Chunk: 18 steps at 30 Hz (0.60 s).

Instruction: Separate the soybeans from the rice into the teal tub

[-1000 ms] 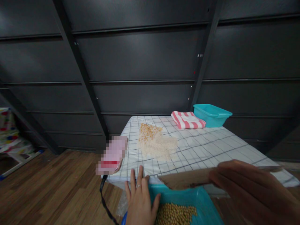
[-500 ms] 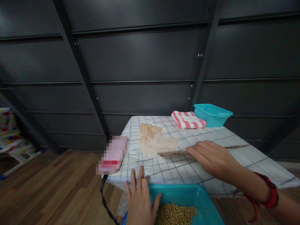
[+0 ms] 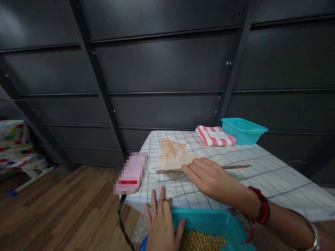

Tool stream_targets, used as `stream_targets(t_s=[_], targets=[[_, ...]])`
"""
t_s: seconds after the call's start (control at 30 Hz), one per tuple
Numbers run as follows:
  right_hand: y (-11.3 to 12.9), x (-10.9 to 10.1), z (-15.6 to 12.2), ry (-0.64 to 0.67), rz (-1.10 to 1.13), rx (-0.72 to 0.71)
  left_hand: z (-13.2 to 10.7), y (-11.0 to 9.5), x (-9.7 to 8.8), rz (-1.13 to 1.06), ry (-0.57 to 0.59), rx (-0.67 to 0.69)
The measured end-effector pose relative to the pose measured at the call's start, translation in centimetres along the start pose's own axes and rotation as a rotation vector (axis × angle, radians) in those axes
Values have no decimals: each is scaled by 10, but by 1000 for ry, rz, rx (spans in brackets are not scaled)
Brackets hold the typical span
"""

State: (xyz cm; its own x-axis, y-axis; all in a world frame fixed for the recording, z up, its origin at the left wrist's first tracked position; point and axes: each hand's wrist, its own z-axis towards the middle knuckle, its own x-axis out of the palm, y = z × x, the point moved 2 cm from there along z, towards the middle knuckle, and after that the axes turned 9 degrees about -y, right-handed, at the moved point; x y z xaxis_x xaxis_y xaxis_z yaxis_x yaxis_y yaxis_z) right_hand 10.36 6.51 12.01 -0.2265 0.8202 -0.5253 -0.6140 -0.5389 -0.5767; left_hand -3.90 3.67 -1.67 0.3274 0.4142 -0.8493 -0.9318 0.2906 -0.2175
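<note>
My right hand is closed on a long brown wooden stick, which lies low across the table. The stick's left part touches the near edge of a spread of fine white grains. Yellow-orange kernels are scattered over the far side of those grains. My left hand has its fingers spread and holds nothing; its fingertips rest at the table's near edge. Beside its thumb stands a teal basin with greenish-brown beans inside. My right palm hides the middle of the stick.
A checked white cloth covers the table. A pink phone-like object, blurred out, sits at its left edge with a black strap. A folded striped towel and a second teal basin stand at the back right, before a dark panel wall.
My right hand has moved left with the stick, whose left end now reaches along the grains' near edge. My left hand stays at the table edge. The view has shifted slightly.
</note>
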Motion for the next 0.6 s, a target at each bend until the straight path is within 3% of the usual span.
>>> stream_targets(t_s=[0.27,0.47,0.6], targets=[[-17,23,5,-42,-76,18,-1,11,2,-30,29,-6],[-30,20,10,-69,-78,35,-1,13,1,-55,49,14],[-36,27,16,-72,-62,37,-1,13,-2,11,-22,-16]])
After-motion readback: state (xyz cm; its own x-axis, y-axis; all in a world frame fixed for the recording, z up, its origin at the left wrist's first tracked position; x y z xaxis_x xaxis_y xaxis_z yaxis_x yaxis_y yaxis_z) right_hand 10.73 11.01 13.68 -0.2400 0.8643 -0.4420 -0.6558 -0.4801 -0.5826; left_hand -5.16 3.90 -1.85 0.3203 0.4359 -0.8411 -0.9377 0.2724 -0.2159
